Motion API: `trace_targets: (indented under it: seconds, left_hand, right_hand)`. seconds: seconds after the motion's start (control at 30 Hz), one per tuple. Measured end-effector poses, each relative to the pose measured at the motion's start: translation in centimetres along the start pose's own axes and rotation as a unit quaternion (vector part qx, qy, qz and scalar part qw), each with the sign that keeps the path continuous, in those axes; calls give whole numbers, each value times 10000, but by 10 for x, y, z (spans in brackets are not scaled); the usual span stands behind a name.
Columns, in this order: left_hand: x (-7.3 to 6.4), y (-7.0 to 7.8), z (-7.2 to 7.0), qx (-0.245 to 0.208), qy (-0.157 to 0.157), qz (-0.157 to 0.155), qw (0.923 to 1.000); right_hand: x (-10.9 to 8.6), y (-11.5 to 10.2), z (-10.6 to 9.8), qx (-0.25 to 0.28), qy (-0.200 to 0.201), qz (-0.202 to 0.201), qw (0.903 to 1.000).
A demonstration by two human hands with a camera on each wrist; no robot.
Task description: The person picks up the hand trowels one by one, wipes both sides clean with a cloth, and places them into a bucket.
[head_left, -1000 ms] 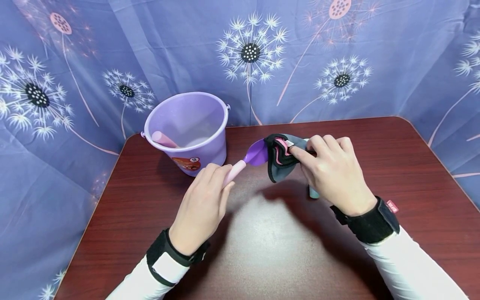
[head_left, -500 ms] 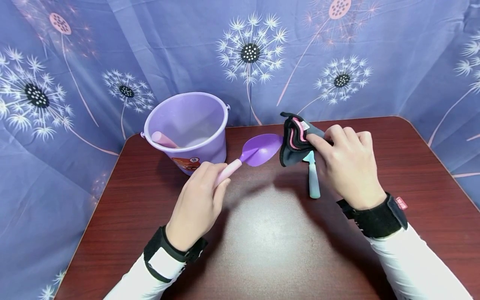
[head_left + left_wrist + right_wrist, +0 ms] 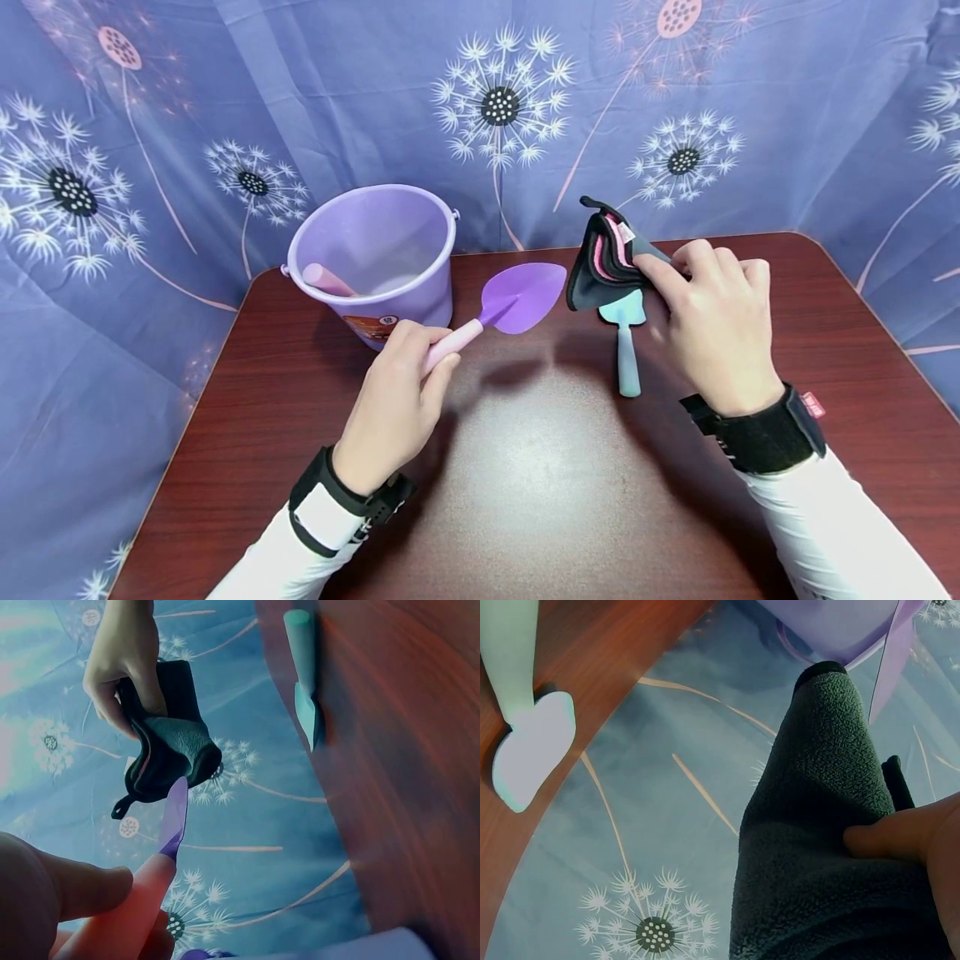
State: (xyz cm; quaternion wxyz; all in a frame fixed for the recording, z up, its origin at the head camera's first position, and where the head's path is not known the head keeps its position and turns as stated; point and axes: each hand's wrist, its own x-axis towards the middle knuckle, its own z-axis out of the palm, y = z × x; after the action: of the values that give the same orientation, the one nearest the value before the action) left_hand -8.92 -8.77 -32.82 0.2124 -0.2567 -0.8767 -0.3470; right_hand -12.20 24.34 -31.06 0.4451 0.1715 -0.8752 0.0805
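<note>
My left hand (image 3: 390, 400) grips the pink handle of a toy shovel whose purple blade (image 3: 523, 298) is raised over the table and points right. A folded dark grey cloth (image 3: 611, 260) with black edging, pink layers and a small white tag is pinched between the thumb and fingers of my right hand (image 3: 712, 325). In the left wrist view, the blade's tip (image 3: 178, 796) lines up with the cloth's lower edge; whether they touch I cannot tell there, but the head view has a small gap. Below the cloth lies a teal toy shovel (image 3: 628, 358), its blade partly covered in the head view.
A purple bucket (image 3: 442, 287) stands at the table's back left with a pink handle (image 3: 327, 279) inside it. The reddish-brown table (image 3: 247, 467) ends at a blue dandelion-print curtain (image 3: 360, 100) behind and at both sides.
The cloth in my right hand has moved up and right, off the purple blade, which now shows whole. My left hand has shifted slightly left. More of the teal shovel shows.
</note>
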Motion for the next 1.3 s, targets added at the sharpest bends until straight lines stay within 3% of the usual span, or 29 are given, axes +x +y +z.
trace_targets:
  seconds: [0.47,0.8,0.93,1.3]
  left_hand:
    - [1,-4,0,-796,-591,-783,9920]
    - [3,-3,-2,-1453,-1148,-1662,9686]
    - [4,-2,-2,-1672,-1313,-1718,9619]
    - [4,1,1,-1885,-1560,-1863,9515]
  right_hand:
    - [2,-4,-4,173,25,-66,9998]
    - [7,-15,-8,657,252,-325,9970]
    - [8,-22,-9,893,387,-506,9940]
    - [8,-36,-9,1180,259,-1058,9870]
